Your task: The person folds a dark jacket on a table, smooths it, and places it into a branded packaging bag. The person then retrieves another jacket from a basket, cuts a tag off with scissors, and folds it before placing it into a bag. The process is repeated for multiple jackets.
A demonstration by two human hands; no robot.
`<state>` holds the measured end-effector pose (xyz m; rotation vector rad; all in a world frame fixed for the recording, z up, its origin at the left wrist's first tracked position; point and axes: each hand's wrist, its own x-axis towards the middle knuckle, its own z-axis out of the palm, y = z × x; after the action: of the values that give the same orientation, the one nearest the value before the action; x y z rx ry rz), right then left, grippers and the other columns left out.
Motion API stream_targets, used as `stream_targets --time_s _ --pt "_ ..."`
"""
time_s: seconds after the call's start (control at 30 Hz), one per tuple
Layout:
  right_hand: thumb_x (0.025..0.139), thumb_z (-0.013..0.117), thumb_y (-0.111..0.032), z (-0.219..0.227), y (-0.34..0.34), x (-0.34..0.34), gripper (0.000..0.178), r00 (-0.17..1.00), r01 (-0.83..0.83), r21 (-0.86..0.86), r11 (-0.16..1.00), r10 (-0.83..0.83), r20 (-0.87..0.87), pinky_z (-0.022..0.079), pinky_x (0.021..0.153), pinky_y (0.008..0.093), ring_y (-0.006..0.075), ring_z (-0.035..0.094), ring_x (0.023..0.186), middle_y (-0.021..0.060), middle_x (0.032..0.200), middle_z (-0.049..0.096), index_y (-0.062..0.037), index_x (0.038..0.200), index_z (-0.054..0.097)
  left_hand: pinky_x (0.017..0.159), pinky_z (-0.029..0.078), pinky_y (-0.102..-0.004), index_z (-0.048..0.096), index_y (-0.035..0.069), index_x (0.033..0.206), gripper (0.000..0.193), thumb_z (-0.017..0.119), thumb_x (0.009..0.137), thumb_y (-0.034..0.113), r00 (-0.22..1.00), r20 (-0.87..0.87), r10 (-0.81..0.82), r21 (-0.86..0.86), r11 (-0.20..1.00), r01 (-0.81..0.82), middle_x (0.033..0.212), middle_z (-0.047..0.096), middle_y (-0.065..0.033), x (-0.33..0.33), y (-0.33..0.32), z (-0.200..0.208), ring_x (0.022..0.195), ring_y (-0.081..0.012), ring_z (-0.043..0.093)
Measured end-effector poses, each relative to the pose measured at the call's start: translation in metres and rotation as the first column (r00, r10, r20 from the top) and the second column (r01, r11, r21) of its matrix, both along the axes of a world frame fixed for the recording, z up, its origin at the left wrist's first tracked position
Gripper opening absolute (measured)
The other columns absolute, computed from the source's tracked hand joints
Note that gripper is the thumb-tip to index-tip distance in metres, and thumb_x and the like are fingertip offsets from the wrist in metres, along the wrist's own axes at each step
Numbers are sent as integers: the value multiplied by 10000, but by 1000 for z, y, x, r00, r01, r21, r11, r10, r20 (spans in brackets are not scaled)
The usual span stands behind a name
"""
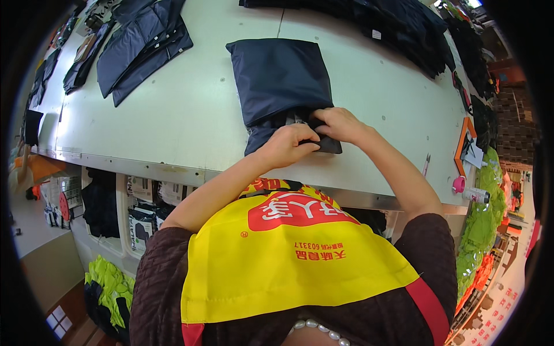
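A dark navy garment (pixel 283 75), folded into a rectangular bundle with a smooth, slightly shiny surface, lies on the pale table before me. Its near end is creased, with a fold standing partly apart and a greyish patch showing inside. My left hand (pixel 290 144) rests on that near end, its fingers curled and the thumb close to the forefinger over the cloth. From the right, my right hand (pixel 341 124) grips the near right corner with bent fingers, their tips partly hidden in the fold. Both hands are close together, almost touching.
Folded dark garments (pixel 144 46) lie at the table's far left. A larger dark pile (pixel 398 34) covers the far right. Near the right edge are small snips (pixel 426 164), an orange-framed item (pixel 465 147) and a bottle (pixel 476 195) with a pink cap. Packaged goods (pixel 141 222) fill shelves below.
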<state>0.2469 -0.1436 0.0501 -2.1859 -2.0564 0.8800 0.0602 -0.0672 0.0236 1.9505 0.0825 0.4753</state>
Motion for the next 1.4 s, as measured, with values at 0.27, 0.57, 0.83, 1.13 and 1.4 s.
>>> stream_targets --time_s 0.27,0.57,0.83,1.13,1.4 --pt "731 664 -55 31 -45 -4 396 989 -111 552 827 146 -21 471 880 388 338 572 1015 164 1132 587 -15 1111 560 645 441 -277 640 -3 898 142 665 793 90 989 -136 54 -127 989 -71 801 600 -90 -16 8 9 720 -168 561" --pt "726 645 -497 -2 -21 19 463 975 -219 -20 976 218 -42 455 602 403 346 563 638 147 618 567 -46 687 546 636 482 -368 634 49 803 264 670 797 310 978 -148 149 430 900 -72 801 647 -101 -21 15 12 763 -288 616" --pt "715 609 -603 6 -54 8 555 930 -306 356 883 198 309 480 611 394 301 598 634 132 585 581 -64 587 620 608 491 -400 653 109 711 436 576 807 527 804 -503 319 654 749 112 718 632 -74 -53 44 -12 763 -265 606" --pt "739 689 -437 -23 -67 12 398 986 82 376 923 -129 103 475 664 337 279 568 652 91 604 571 -65 626 604 596 476 -377 620 89 635 383 665 755 450 860 -393 324 597 802 -29 694 595 -64 -43 42 -1 713 -245 579" --pt "685 693 -103 1 -57 -9 163 958 30 795 605 -244 150 453 699 340 229 533 840 17 826 580 -78 824 609 761 426 -367 663 83 748 199 731 700 263 990 -20 142 545 831 -108 890 567 -80 -6 0 3 885 -259 517"
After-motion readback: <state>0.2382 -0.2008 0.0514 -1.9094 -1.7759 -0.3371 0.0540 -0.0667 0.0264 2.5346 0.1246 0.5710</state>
